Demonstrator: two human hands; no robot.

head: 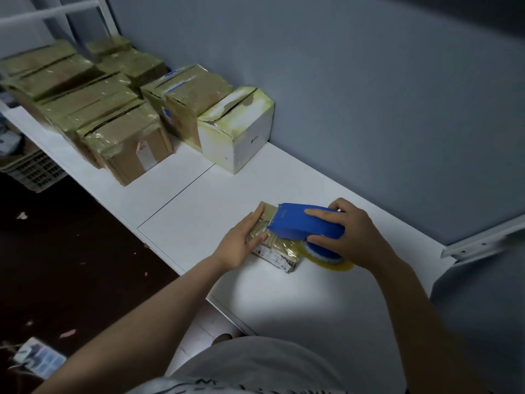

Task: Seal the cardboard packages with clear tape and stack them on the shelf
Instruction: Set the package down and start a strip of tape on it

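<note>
A small flat cardboard package, wrapped in glossy tape, lies on the white shelf near the middle of the view. My left hand rests on its left end with fingers laid flat, holding it down. My right hand grips a blue tape dispenser that sits on top of the package. The yellowish tape roll shows under the dispenser, at the package's right end. The package's middle is hidden by the dispenser.
Several taped cardboard boxes stand in rows at the shelf's far left, with a white box nearest. A grey wall runs behind. The dark floor lies left of the shelf edge, with a plastic crate below.
</note>
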